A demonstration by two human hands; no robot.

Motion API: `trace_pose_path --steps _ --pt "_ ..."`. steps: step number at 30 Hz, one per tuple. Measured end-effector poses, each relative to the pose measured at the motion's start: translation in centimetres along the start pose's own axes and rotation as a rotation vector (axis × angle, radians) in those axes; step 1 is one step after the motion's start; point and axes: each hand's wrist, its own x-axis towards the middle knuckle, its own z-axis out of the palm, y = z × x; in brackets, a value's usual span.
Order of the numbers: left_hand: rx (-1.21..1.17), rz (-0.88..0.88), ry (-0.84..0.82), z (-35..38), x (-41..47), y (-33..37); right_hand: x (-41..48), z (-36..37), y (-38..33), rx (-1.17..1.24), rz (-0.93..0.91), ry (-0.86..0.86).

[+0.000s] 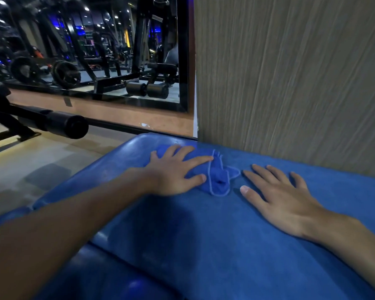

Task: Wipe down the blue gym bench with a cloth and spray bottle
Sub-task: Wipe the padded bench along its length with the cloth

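Dim, soft, edge-warped; ceiling lights glare in mirror (pixel 91 48).

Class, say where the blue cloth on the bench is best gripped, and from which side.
Probably its bunched right end, from above: those folds of the cloth stand up off the bench, uncovered, between the left hand pressing its other end and the flat right hand.

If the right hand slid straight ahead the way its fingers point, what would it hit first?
Most likely the cloth: the right hand lies flat on the bench, fingertips aimed at the cloth's bunched edge just ahead, with the left hand pressing on it beyond.
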Motion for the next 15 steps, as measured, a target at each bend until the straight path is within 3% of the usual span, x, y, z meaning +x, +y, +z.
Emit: trace_pose_path --steps 7,15 --pt "-0.052 -0.03 -0.021 0.0 8.0 -0.4 0.3 0.1 0.0 -0.015 0.003 0.0" --pt "-0.044 -0.014 -0.032 -0.1 1.6 -0.6 0.1 -0.2 0.0 0.01 0.02 -0.028"
